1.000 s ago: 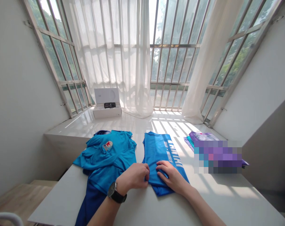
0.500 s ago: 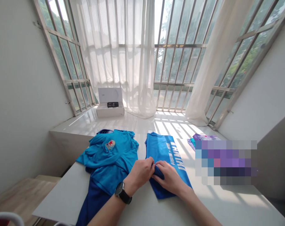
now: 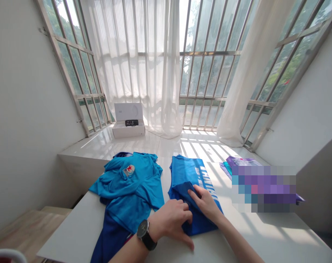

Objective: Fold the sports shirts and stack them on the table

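Note:
A blue shirt (image 3: 183, 166) with white lettering lies folded on the table in front of me, and a darker blue part is turned up at its near half. The fingers of my right hand (image 3: 206, 204) are closed on that turned-up cloth. My left hand (image 3: 172, 219) hovers at the shirt's near left edge, thumb stretched away from curled fingers, with nothing between them. Left of my hands, a turquoise shirt (image 3: 141, 179) with a red and white badge is spread loosely over dark navy cloth (image 3: 111, 233).
A purple clothing pile (image 3: 241, 161), partly blurred out, sits at the right of the white table (image 3: 69, 226). Behind, an open white box (image 3: 129, 130) holding a black item (image 3: 132, 122) stands on the sill. Sheer curtains (image 3: 160, 73) hang before barred windows.
My left hand has released the cloth, moved down toward me and spread its thumb. My right hand has shifted slightly right, and the near left part of the shirt is now folded over.

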Available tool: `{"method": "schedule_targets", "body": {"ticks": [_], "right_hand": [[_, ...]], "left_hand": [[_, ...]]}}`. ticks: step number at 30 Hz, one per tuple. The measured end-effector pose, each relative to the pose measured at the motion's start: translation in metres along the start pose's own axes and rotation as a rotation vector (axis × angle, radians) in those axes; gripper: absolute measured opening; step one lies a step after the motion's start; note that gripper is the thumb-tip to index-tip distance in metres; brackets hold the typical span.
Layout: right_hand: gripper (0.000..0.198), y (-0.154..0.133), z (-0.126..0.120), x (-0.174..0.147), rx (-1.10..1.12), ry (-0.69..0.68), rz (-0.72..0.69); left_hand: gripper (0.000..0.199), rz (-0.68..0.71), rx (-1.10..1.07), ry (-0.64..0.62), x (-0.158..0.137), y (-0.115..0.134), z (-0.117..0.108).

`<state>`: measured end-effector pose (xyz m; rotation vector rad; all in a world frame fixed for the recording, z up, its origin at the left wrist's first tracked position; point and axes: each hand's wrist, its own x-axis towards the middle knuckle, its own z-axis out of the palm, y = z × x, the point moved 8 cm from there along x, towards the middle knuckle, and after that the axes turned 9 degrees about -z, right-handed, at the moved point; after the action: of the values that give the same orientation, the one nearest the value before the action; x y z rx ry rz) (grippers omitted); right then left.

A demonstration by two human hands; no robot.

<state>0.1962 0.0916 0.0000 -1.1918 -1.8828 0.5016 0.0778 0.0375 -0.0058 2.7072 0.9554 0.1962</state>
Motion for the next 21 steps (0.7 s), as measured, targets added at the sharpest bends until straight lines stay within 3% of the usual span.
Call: {"method": "schedule_targets", "body": {"ticks": [7,13,21], "right_hand": [[0.042,0.001,-0.001,-0.002,0.018,-0.001,0.014],[0.042,0.0,-0.004,-0.001,0.066,0.005,0.048],[0.044,0.002,-0.003,-0.002,0.089,-0.008,0.077]], "left_hand": [[0.023,-0.004,0.049,-0.011,-0.003,0.005,-0.001],[0.024,0.06,0.069,0.048,-0.01,0.014,-0.01],[0.012,0.081,0.19,0.003,-0.006,0.027,0.002]]}}
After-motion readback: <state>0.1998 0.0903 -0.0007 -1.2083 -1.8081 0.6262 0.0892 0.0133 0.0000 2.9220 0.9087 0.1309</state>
